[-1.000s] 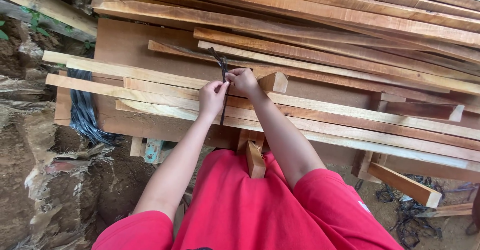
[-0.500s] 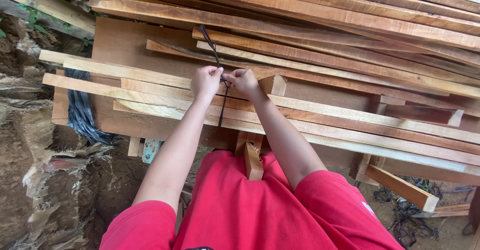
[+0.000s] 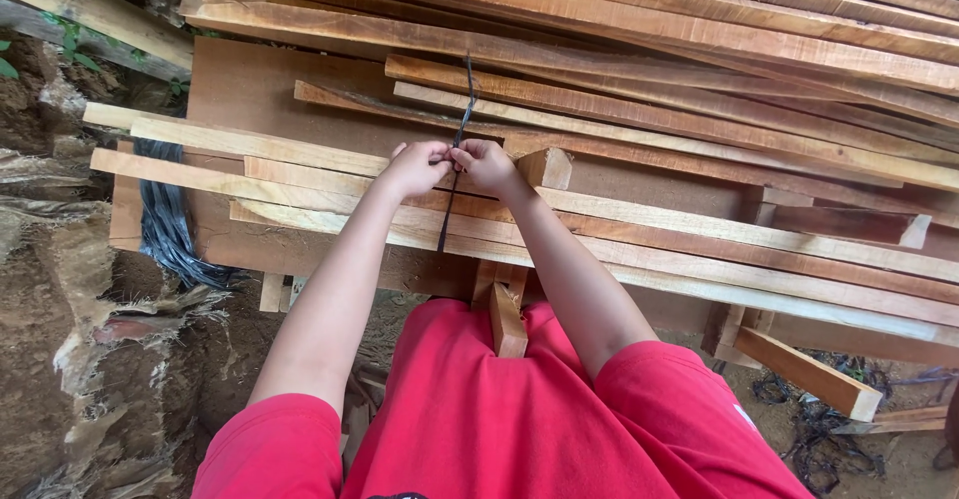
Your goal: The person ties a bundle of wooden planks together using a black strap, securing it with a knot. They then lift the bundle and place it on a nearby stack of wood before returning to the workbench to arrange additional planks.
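Black strap (image 3: 455, 174), thin, crossing the wood slats (image 3: 649, 229) beside a small wood block (image 3: 544, 167): left hand (image 3: 415, 167) and right hand (image 3: 486, 163) both pinch it; best kept taut, grips close.

The thin strap (image 3: 455, 184) between the hands is black. The long sawn wooden slats (image 3: 649, 219) are pale yellow-brown, and the upper planks (image 3: 639, 19) are more orange with reddish streaks. The flat board (image 3: 270, 89) under them is dull brown. The short-sleeved shirt (image 3: 499, 419) is plain bright red. The bundle of cords (image 3: 165, 224) at the left is dark grey-black.
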